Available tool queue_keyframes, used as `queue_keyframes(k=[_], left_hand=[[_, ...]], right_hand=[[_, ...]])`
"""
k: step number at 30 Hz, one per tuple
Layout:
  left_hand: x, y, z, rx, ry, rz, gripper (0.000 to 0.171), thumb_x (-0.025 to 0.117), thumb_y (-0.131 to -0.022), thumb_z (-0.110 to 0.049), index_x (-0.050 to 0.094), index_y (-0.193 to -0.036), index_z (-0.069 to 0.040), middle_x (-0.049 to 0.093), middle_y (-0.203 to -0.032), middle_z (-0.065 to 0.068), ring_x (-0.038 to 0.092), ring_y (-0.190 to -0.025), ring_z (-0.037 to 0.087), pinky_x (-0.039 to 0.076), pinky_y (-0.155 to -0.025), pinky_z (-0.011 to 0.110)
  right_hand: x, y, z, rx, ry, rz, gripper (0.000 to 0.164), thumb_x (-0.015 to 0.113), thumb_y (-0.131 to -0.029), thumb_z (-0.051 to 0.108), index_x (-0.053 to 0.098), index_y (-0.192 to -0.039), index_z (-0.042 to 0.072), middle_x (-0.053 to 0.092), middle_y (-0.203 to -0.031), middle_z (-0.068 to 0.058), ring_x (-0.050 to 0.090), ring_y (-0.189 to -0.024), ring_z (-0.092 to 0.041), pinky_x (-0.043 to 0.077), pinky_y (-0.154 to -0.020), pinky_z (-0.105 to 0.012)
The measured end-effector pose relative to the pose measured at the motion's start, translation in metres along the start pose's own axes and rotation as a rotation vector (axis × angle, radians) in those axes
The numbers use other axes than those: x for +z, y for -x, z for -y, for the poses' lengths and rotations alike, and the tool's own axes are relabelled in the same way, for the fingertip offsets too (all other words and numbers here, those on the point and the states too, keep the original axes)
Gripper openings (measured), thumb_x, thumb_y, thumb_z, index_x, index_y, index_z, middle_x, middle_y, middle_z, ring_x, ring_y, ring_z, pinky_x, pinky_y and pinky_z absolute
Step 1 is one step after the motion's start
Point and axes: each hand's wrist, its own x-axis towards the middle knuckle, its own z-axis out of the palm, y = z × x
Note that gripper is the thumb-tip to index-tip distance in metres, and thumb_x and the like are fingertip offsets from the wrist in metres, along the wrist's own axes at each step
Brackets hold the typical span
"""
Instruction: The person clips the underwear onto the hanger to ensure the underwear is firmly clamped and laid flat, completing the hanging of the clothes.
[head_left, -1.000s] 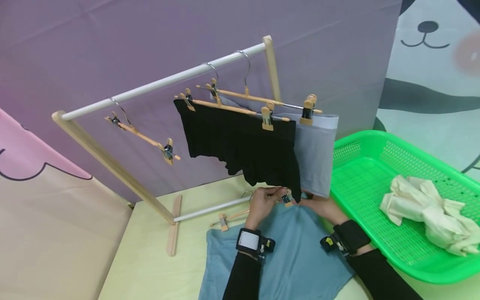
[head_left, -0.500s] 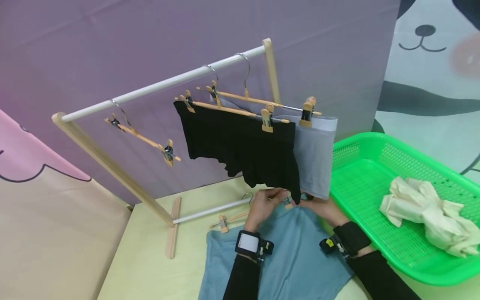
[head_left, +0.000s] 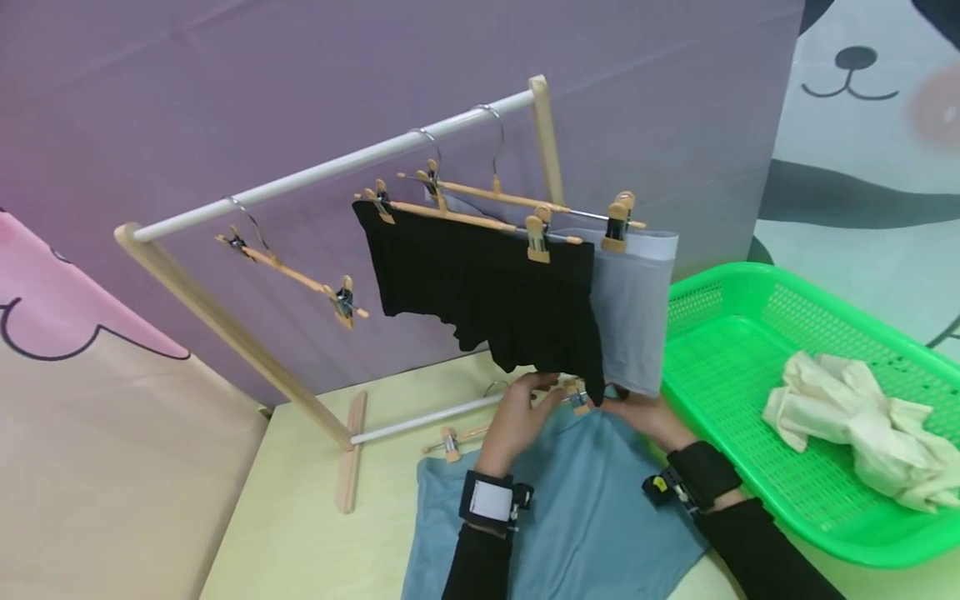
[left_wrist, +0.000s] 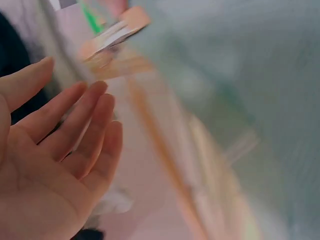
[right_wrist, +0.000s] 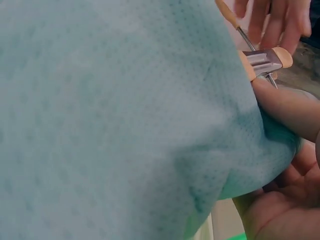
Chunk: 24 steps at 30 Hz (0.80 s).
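A light blue garment point(head_left: 592, 508) lies on the table below the rack. At its top edge a wooden clip point(head_left: 577, 398) of a hanger bites the cloth, as the right wrist view shows too. My right hand point(head_left: 645, 417) pinches the garment's corner point(right_wrist: 230, 170) beside that clip, thumb on top and fingers beneath. Just left of the clip is my left hand point(head_left: 517, 421); in the left wrist view its fingers are spread, loosely bent and hold nothing. The hanger's other clip point(head_left: 450, 444) lies farther left, near the garment's upper left corner.
A rack with a white rail point(head_left: 337, 162) stands behind. Black shorts point(head_left: 480, 283) and a grey garment point(head_left: 630, 308) hang from it, low over my hands. A bare clip hanger point(head_left: 288, 271) hangs left. The green basket point(head_left: 750, 500) at right holds cream cloth point(head_left: 855, 421).
My left hand has let go of the clip and drawn back a little to the left, fingers opening. The right hand keeps its place on the garment.
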Motion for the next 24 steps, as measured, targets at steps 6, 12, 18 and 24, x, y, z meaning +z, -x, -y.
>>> queue_keyframes(k=[6,12,18,24], left_hand=[[-0.028,0.019,-0.003,-0.017,-0.075,-0.023,0.034,0.058,-0.101,-0.028,0.066,-0.126,-0.006,0.067,-0.125,0.008,0.061,-0.116,0.025,0.049,-0.099,0.044],[-0.055,0.041,0.012,-0.087,-0.145,-0.033,0.033,0.061,-0.1,-0.024,0.065,-0.126,-0.005,0.065,-0.127,0.011,0.06,-0.117,0.029,0.05,-0.096,0.048],[-0.074,0.066,0.035,-0.141,-0.215,-0.015,0.037,0.06,-0.1,-0.025,0.063,-0.129,-0.003,0.063,-0.128,0.015,0.059,-0.116,0.033,0.051,-0.093,0.05],[-0.083,0.081,0.054,-0.172,-0.28,0.102,0.04,0.063,-0.098,-0.019,0.058,-0.131,0.003,0.055,-0.134,0.023,0.054,-0.122,0.041,0.046,-0.099,0.056]], right_hand=[[0.002,-0.001,-0.001,-0.049,0.027,-0.042,0.033,0.068,-0.093,0.015,0.055,-0.116,-0.006,0.051,-0.127,-0.027,0.051,-0.114,-0.037,0.047,-0.086,-0.037],[0.002,-0.001,-0.002,-0.032,0.093,-0.063,0.035,0.067,-0.094,0.014,0.053,-0.119,-0.006,0.052,-0.123,-0.026,0.052,-0.107,-0.035,0.047,-0.082,-0.036],[0.002,0.0,-0.004,-0.019,0.123,-0.049,0.032,0.064,-0.094,0.012,0.052,-0.118,-0.005,0.052,-0.122,-0.028,0.051,-0.104,-0.035,0.046,-0.081,-0.037],[0.001,0.002,-0.002,0.015,0.181,0.023,0.03,0.059,-0.099,0.016,0.052,-0.119,-0.004,0.049,-0.124,-0.03,0.049,-0.106,-0.039,0.044,-0.083,-0.042]])
